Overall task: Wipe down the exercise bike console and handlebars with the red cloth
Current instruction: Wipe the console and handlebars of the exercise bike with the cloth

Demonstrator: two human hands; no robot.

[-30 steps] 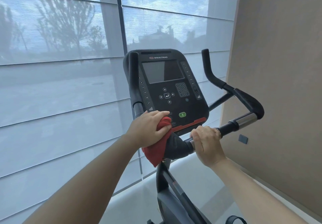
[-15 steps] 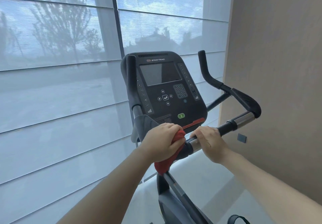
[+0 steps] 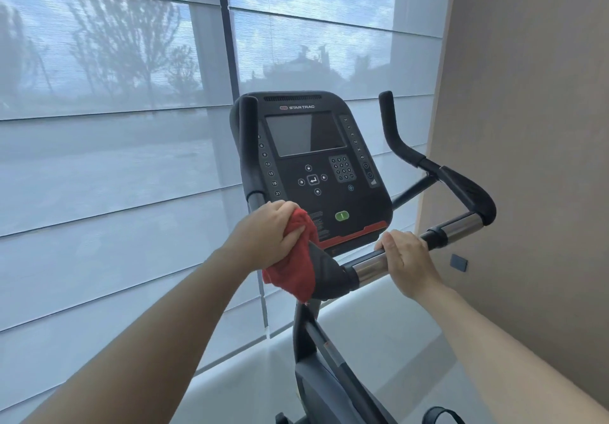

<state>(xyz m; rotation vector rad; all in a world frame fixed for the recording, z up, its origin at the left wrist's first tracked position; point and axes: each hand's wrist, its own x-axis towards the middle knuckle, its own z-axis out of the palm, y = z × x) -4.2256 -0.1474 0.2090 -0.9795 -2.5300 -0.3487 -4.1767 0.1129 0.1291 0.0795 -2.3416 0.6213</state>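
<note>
The black exercise bike console with a dark screen and a green button faces me. My left hand grips the red cloth and holds it against the left handlebar, where the bar bends below the upright left grip. The cloth hangs down over the black elbow pad. My right hand is wrapped round the chrome crossbar to the right of that pad. The right handlebar curves up and away, untouched.
A large window with translucent blinds fills the left and back. A beige wall stands close on the right, with a small dark plate on it. The bike's frame post runs down toward me over a pale floor.
My left hand with the red cloth slid down the left bar toward the centre, then moved back up to the bend. My right hand has stayed on the chrome bar.
</note>
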